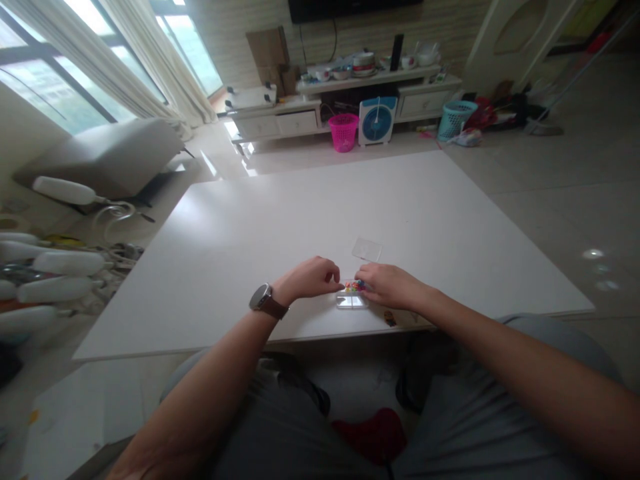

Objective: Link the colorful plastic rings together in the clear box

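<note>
Small brightly coloured pieces [354, 287], too small to name, lie in the far part of a clear divided plastic box [352, 303] near the table's front edge. My left hand [314, 277], a watch on its wrist, is at the box's left side. Its fingers are bent and stand apart from the thumb, whose tip reaches the box's left edge. From the right, my right hand [389, 284] has its fingers closed at the coloured pieces; what they pinch is hidden. Beyond the hands a clear flat lid [367, 249] lies on the table.
The white table [280, 220] spreads out around the hands. A small dark and yellow item [389, 318] lies by its front edge. Past the table stand a pink basket [343, 132], a box fan [377, 121] and a teal basket [456, 119]. White-capped objects [67, 263] crowd the left.
</note>
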Action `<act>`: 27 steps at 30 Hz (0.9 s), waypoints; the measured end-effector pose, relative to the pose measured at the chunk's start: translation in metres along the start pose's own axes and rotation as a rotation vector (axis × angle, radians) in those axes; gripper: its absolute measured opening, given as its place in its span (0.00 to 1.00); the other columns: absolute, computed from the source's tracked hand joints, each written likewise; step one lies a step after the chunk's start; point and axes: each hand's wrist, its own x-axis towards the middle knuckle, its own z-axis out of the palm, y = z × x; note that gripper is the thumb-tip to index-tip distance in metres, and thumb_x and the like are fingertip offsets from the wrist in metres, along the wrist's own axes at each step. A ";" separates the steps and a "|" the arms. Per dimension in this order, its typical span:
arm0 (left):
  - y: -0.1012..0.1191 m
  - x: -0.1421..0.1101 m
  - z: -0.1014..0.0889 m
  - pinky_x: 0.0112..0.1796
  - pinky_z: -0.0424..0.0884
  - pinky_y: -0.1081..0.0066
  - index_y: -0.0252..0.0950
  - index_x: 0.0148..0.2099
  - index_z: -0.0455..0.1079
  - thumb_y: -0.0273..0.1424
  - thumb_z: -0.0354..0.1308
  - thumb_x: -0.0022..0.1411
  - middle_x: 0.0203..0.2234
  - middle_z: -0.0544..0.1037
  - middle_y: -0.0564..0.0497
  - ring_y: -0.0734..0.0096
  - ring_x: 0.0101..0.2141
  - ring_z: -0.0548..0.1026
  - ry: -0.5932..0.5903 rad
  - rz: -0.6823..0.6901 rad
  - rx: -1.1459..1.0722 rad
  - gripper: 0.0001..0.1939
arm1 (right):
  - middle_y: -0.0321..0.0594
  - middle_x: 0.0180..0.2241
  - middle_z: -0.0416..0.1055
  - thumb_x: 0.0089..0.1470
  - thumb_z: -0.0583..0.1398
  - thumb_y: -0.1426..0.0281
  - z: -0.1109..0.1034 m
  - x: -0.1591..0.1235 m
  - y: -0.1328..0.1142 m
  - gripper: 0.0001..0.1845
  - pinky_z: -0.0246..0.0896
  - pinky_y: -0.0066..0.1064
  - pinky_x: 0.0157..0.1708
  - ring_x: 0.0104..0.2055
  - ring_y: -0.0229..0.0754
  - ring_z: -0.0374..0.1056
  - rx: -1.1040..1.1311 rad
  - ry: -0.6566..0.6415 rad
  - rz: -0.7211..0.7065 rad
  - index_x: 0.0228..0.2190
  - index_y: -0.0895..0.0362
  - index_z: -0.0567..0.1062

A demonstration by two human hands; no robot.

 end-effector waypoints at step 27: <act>-0.045 -0.005 0.002 0.32 0.66 0.71 0.35 0.34 0.74 0.24 0.56 0.54 0.30 0.78 0.48 0.68 0.31 0.73 0.058 -0.287 0.204 0.06 | 0.44 0.40 0.72 0.61 0.55 0.67 0.002 0.000 0.001 0.09 0.57 0.30 0.36 0.41 0.44 0.69 0.024 -0.013 -0.019 0.38 0.58 0.73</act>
